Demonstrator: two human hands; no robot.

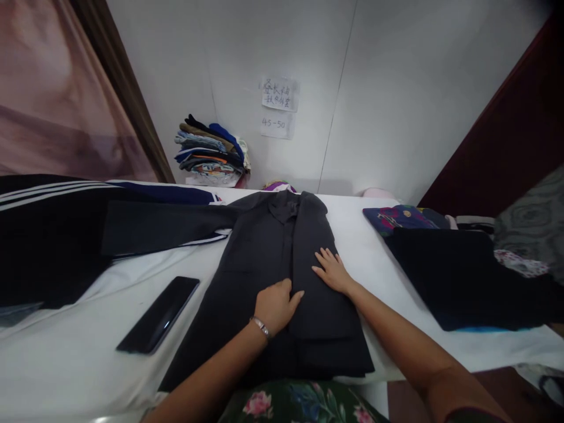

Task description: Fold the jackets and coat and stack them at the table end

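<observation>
A dark grey coat point(255, 264) lies front up on the white table, collar at the far end. One sleeve stretches out flat to the left; the right side is folded inward over the front. Near the middle opening, my left hand point(275, 305) has its fingers curled at the cloth edge and its thumb sticking out; its fingertips are hidden. My right hand point(332, 271) rests flat with spread fingers on the folded right part. A silver bracelet point(261, 326) is on my left wrist.
A black phone point(158, 314) lies left of the coat on the white table point(66, 370). Black clothing with white stripes point(44, 247) covers the far left. Folded dark clothes point(458, 276) lie on the right. A clothes stack point(211, 153) stands by the wall, below handwritten paper notes point(278, 108).
</observation>
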